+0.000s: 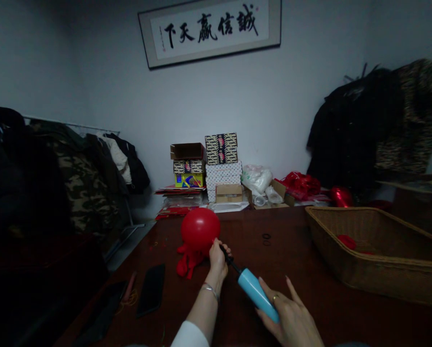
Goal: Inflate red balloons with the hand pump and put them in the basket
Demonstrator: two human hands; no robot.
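Observation:
A round, partly inflated red balloon (200,230) sits just beyond my left hand (219,258). That hand is closed around the balloon's neck and the black nozzle end of a balloon pump; the join is hidden by my fingers. The pump's light blue barrel (255,291) slants down to the right, toward my right hand (293,313). My right thumb and index finger lie on either side of the barrel's near end, while another finger stretches away from it. Limp red balloons (187,264) lie in a small pile under the inflated one.
A wicker basket (375,277) with some red pieces stands on the right of the dark wooden table (245,313). To the left lie a black phone (151,289) and another dark flat object (102,308). Stacked boxes (223,180) and a plastic bag (257,179) line the back.

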